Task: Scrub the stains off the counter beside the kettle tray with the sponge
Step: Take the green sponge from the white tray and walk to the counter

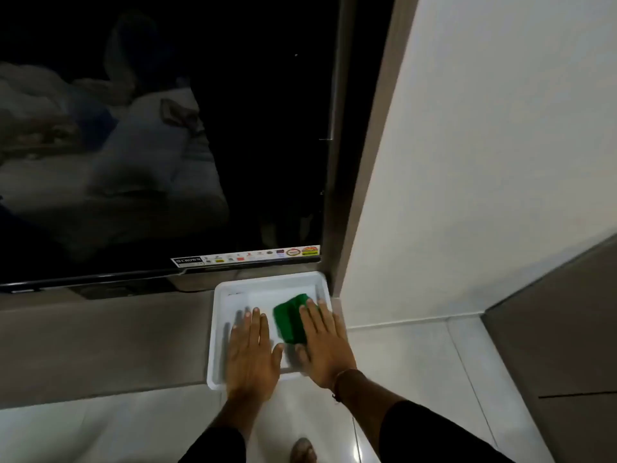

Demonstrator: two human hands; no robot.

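The right hand point(322, 342) lies flat, fingers stretched out and close together, palm pressing down on the green sponge point(291, 320), which shows from under the thumb side and beyond the fingertips; nothing is gripped, the hand simply bears on top of it. The left hand point(251, 352) is likewise spread flat, fingers extended, resting palm down just beside the sponge without touching it. Both hands sit inside the white tray point(217, 329), a shallow rectangular one with a raised rim, so the sponge lies on the tray's floor towards its right half (not on the bare surface next to it). A thin cord bracelet point(340, 382) circles the right wrist, and dark sleeves cover both forearms lower down. The tray stands on the grey desk point(100, 335), its right edge near the white wall point(484, 162) and its far edge just below a dark television screen point(167, 128), which carries a strip of stickers point(247, 255) along its lower right corner. Beneath the desk's front edge is a glossy white tiled floor point(417, 379), where a bare foot point(302, 451) shows at the bottom.
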